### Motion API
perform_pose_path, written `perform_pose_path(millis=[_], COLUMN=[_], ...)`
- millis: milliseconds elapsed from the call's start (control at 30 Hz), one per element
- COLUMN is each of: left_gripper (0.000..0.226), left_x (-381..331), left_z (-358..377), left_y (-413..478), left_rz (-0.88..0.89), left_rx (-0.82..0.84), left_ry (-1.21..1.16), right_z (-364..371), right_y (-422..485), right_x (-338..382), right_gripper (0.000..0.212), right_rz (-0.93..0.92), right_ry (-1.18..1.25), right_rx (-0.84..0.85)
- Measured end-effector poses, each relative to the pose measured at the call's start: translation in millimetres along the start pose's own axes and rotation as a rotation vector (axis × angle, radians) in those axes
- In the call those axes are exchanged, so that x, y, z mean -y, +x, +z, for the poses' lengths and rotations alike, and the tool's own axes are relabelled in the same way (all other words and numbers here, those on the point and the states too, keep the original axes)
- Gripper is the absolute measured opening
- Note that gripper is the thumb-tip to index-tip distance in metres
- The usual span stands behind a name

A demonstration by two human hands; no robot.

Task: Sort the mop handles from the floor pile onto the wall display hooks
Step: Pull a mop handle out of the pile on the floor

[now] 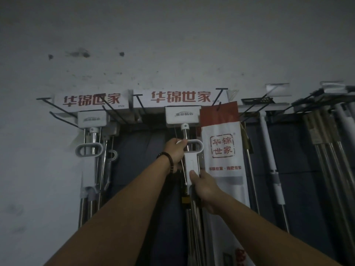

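Head view: both arms reach up at the wall display rack. Left hand (pixel 175 150) is clenched on the left end of the white loop grip (pixel 193 146) of a squeeze mop handle (pixel 191 166); a dark bead bracelet (pixel 166 160) sits on that wrist. Right hand (pixel 203 186) grasps the same handle lower down, thumb pressed on the white sleeve, fingers wrapped around the steel rods behind it. The handle hangs upright, its top cap (pixel 185 127) just under a white mop head block (pixel 182 115), below the centre brand sign (pixel 180 96). Cannot tell if it is seated on a hook. A second squeeze mop (pixel 90 150) hangs to the left under the left sign (pixel 91 100), well apart from both hands. A red and white branded bag (pixel 222 148) hangs just beside the held handle on the right, off a black wire hook (pixel 221 96). Further right: white pole (pixel 269 150) and a bunch of metal poles (pixel 330 160). Lighting is dim, fine detail is soft.
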State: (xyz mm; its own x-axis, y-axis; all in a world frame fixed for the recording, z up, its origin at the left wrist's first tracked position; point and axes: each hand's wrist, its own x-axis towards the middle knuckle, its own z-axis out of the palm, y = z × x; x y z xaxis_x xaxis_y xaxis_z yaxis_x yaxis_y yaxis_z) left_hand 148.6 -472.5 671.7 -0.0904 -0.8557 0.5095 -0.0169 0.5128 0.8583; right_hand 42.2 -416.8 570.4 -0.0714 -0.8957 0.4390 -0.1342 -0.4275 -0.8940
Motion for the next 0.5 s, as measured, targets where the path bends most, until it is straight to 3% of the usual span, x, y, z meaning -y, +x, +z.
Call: perform_pose_path(millis=[233, 500], left_gripper=[0.035, 0.023], left_x=[12, 33], left_z=[-2, -8], left_y=[17, 6], left_rz=[-0.068, -0.095], left_rx=[0.020, 0.018], left_ry=[-0.065, 0.021], right_z=[3, 15], right_y=[26, 26], right_x=[2, -20], right_gripper=[0.029, 0.041], right_rz=[0.042, 0.037], right_ry=[-0.130, -0.401], right_rx=[-0.068, -0.123])
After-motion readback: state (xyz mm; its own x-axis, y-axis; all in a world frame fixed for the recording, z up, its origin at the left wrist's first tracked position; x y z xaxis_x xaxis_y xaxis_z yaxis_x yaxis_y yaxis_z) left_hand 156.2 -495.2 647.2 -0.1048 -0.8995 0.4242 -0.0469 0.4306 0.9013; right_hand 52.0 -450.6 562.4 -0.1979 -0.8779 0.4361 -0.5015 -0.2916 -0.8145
